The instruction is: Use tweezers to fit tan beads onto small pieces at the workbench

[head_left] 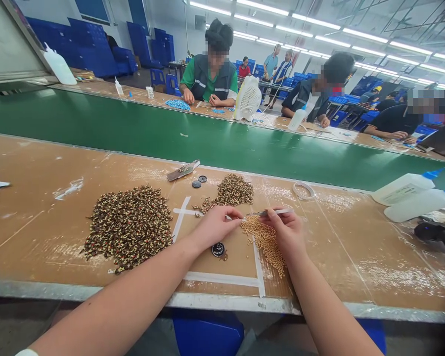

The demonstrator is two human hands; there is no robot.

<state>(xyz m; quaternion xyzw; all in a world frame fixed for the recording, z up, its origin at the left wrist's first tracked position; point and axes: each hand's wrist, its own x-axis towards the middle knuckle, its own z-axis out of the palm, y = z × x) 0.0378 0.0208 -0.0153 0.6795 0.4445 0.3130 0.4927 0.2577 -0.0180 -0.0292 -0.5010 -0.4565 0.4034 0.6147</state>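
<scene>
My left hand is closed in a pinch just above the table, its fingertips holding something too small to make out. In my right hand is a pair of metal tweezers, with the tips pointing left toward my left fingertips. Below the tweezers lies a spread of small tan beads. A round black cap with liquid in it sits under my left wrist. Behind my hands is a small pile of dark and yellow patterned pieces; a much larger pile of them lies to the left.
White tape strips mark a square on the table. Two black discs, a tape roll and a flat brown scrap lie farther back. Squeeze bottles rest at right. Beyond the green belt, several people work near a white fan.
</scene>
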